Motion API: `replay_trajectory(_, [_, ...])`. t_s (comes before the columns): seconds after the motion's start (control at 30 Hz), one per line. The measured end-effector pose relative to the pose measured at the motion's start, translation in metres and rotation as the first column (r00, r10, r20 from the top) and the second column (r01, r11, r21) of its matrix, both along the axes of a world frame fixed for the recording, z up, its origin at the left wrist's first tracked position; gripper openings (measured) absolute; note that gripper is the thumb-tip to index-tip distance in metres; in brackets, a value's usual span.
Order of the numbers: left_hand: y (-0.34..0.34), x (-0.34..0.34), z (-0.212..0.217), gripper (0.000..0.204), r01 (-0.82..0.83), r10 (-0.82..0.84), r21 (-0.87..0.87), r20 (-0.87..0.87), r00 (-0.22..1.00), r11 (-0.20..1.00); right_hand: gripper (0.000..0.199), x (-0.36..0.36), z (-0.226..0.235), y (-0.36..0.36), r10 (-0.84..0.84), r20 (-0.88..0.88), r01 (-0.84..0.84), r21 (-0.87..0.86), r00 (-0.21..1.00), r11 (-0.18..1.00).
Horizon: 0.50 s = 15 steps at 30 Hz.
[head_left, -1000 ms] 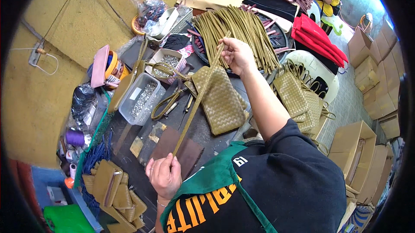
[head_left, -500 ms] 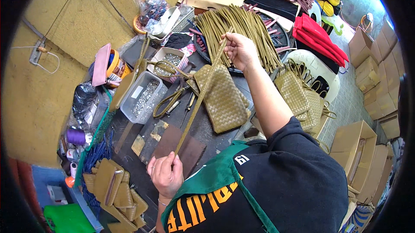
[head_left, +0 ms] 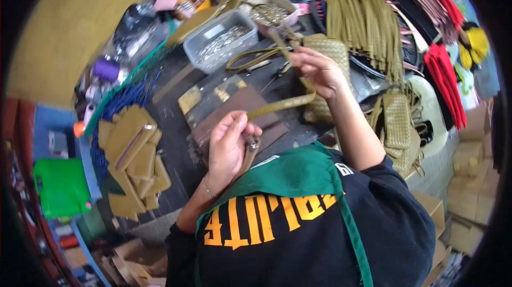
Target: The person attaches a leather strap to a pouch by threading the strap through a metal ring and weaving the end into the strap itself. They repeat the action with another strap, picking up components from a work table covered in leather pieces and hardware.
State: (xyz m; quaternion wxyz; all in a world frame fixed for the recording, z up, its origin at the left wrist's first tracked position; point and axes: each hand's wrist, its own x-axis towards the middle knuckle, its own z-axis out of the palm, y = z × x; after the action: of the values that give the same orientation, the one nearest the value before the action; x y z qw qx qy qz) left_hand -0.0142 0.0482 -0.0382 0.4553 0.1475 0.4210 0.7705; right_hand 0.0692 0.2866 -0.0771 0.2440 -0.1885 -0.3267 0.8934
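Observation:
A long olive-brown strap [head_left: 280, 104] runs between my two hands, bending where it climbs toward the right one. My left hand [head_left: 228, 140] is closed on it low over the table, thumb and fingers pinching. Beneath those fingers hangs a strap end with a shiny bit of metal [head_left: 252, 141], blurred. Higher and to the right, my right hand [head_left: 322, 74] holds the strap with its fingertips. Behind the right hand lies an olive woven pouch [head_left: 333, 50], partly covered by it. A dark brown flat piece [head_left: 266, 124] lies under the strap.
Clear tubs of metal parts [head_left: 221, 42] stand at the back, near a looped strap [head_left: 248, 59]. Many olive straps [head_left: 362, 26] are piled at the back right. Olive pouches [head_left: 136, 162] lie left, woven ones [head_left: 397, 127] on a chair right. A person in yellow [head_left: 473, 44] sits beyond.
My hands have come closer together, and the strap, straight and stretched between them before, is now bent. The whole view has swung leftward, shifting the table's contents to the right.

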Motion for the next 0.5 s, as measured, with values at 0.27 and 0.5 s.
replay_trajectory(0.27, [-0.002, -0.002, -0.01, 0.012, -0.162, 0.153, 0.112, 0.085, 0.985, 0.98, 0.017, 0.009, 0.014, -0.043, -0.301, 0.028, 0.247, 0.502, 0.953, 0.829])
replay_trajectory(0.5, [0.003, 0.005, -0.004, 0.013, -0.097, 0.1, 0.053, -0.052, 0.994, 0.994, 0.018, -0.011, 0.042, -0.1, 0.301, 0.03, -0.298, 0.262, 0.953, 0.918])
